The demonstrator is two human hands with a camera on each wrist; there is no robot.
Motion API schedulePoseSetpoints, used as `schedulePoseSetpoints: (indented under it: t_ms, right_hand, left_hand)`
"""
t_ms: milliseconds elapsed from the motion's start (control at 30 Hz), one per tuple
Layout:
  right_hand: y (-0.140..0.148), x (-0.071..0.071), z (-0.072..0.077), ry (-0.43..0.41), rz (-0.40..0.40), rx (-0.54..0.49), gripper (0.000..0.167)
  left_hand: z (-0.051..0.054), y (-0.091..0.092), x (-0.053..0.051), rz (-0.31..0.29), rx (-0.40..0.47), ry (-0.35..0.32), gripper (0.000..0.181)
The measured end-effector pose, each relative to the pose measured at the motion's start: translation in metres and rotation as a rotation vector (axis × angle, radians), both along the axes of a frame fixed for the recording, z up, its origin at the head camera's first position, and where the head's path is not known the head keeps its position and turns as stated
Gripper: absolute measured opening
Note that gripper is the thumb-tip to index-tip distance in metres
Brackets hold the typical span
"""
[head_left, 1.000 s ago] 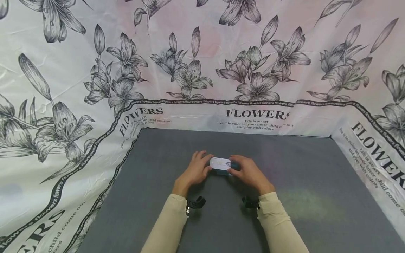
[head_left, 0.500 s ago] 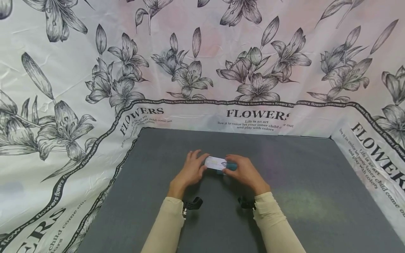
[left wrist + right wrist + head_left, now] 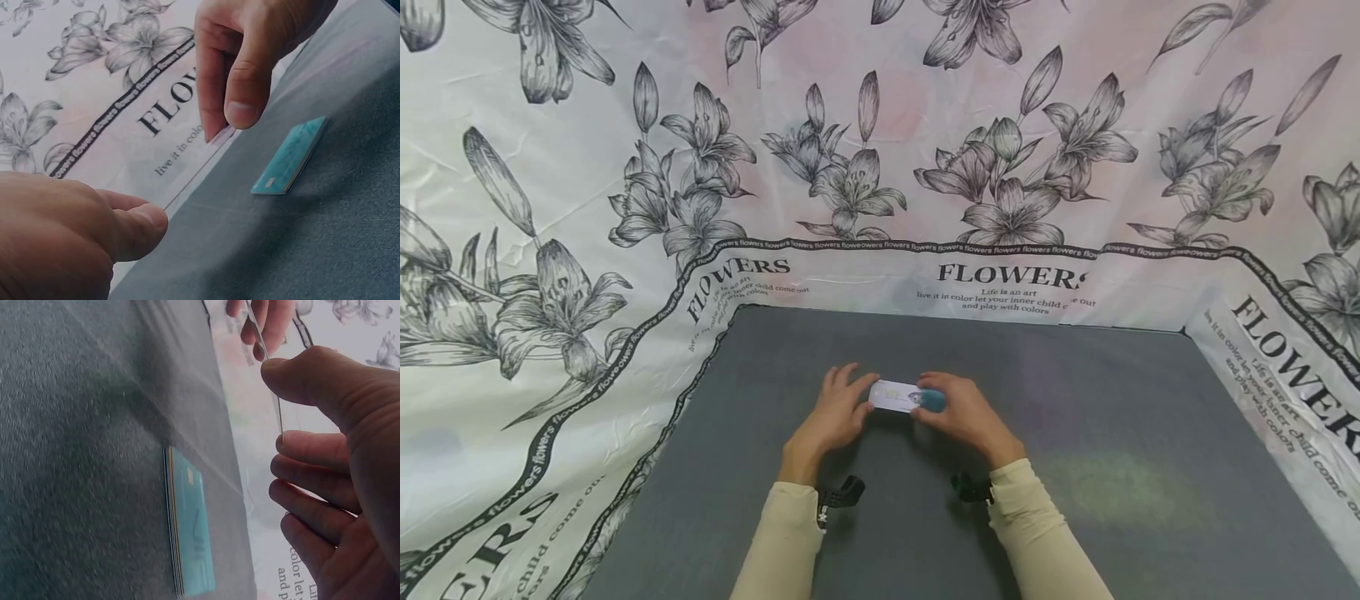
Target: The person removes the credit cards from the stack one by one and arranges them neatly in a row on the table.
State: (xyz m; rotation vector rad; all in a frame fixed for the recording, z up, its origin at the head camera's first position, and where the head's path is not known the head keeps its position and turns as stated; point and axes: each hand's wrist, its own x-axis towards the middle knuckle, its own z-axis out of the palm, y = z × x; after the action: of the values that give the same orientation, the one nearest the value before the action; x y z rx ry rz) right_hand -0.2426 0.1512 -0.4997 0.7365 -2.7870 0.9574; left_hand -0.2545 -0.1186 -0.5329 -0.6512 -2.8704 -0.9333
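A thin white card (image 3: 891, 396) with faint printing is held level above the table by both hands. At its left end, my left hand (image 3: 833, 412) pinches it between thumb and fingers. My right hand (image 3: 967, 414) pinches the right end with thumb and index finger, the other fingers spread apart in the right wrist view. Both wrist views catch the white card nearly edge-on. Below it, a small stack of teal cards (image 3: 932, 401) lies on the table; the teal top card (image 3: 192, 522) bears a small pale rectangle, and several edges show under it.
A dark grey table (image 3: 1120, 433) spreads beneath both arms. White flower-printed cloth (image 3: 1000, 287) with lettering stands along the back and both sides. A black strap device (image 3: 842, 493) sits at the left wrist, and another black device (image 3: 972, 487) at the right.
Both hands have moved left and slightly toward me with the white card. It has come off the teal stack, more of which now shows beside the right fingers.
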Motion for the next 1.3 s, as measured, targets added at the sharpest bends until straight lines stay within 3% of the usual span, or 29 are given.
schedulePoseSetpoints:
  t_ms: [33,133,200,233,267,400,467,500,933,1300]
  right_hand:
    - [-0.002,0.000,0.000,0.002,0.002,-0.001,0.046]
    - [-0.007,0.002,0.000,0.005,0.003,0.003,0.046]
    - [-0.010,0.003,-0.001,0.003,0.004,0.002,0.045]
    - [-0.011,0.004,-0.001,0.004,0.003,0.002,0.045]
    - [-0.013,0.004,-0.002,0.006,0.004,0.003,0.044]
    - [-0.019,0.003,-0.005,0.032,0.020,0.013,0.043]
    - [-0.023,0.003,-0.006,0.040,0.028,0.023,0.043]
    - [-0.025,0.003,-0.006,0.044,0.033,0.023,0.043]
    - [-0.050,0.005,-0.004,0.020,0.064,0.046,0.044]
    - [-0.069,0.007,-0.007,0.066,0.079,0.070,0.046]
  left_hand:
    - [0.012,0.001,0.007,0.009,-0.004,-0.023,0.049]
    - [0.033,0.001,0.019,0.032,-0.024,-0.052,0.048]
    - [0.038,0.000,0.024,0.043,-0.032,-0.050,0.048]
    - [0.039,-0.001,0.026,0.048,-0.031,-0.051,0.048]
    - [0.028,-0.006,0.023,0.040,-0.032,-0.022,0.048]
    - [0.025,-0.013,0.026,0.050,-0.009,-0.025,0.048]
    - [0.025,-0.015,0.028,0.058,-0.019,-0.033,0.048]
    - [0.036,-0.013,0.033,0.076,-0.020,-0.064,0.048]
    - [0.033,-0.036,0.038,0.117,-0.043,-0.044,0.047]
    - [0.036,-0.055,0.044,0.134,-0.045,-0.077,0.048]
